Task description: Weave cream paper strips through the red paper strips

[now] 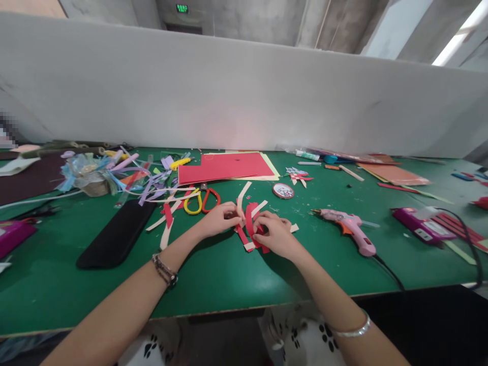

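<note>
I had the red and cream paper strips [244,237] near the centre of the frame, lying on the green table [217,284] directly between the two hands. My left hand [221,221] came in from the lower left, thumb and fingertips pinched narrow on the left edge of the strips. My right hand [278,234] met them from the lower right, fingers curled against the red paper; whether it gripped or only touched, I couldn't tell. A curved red strip [249,221] stood in the gap, its long axis running roughly up and down the frame, across the line joining the hands, and the right fingertips looked nearer to it. Further right lay a pink glue gun [354,231], nozzle toward the right hand but well apart from it.
</note>
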### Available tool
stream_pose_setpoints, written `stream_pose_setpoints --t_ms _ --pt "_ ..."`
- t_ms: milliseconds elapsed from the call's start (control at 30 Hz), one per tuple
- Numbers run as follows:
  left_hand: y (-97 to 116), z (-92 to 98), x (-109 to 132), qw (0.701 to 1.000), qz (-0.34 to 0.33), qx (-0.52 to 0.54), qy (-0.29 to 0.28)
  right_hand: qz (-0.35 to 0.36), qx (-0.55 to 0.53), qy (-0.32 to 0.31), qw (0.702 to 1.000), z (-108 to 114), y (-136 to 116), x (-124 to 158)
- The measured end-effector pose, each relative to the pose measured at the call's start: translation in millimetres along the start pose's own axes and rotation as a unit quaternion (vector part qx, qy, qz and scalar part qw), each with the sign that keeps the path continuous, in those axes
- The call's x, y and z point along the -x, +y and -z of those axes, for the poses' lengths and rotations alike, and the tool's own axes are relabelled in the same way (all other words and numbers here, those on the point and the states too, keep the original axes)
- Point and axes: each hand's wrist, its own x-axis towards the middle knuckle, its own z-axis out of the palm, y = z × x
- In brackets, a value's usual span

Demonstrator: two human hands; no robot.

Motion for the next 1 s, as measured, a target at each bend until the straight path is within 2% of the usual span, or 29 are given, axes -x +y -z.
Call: stream_pose_setpoints --t_ms 300,767,1000 --pt "-2.1 2.8 0.3 1.000 -0.011 -0.002 -0.027 0.025 0.027 0.021 0.999 -4.4 2.7 -0.9" --pt "-2.6 1.8 0.3 1.000 0.010 0.021 -0.007 0.020 0.043 0.015 0.999 -2.1 -1.3 -0.6" --pt "-0.7 3.6 0.7 0.999 -0.001 0.021 -0.031 0.030 0.054 0.017 0.998 -2.5 -1.1 0.3"
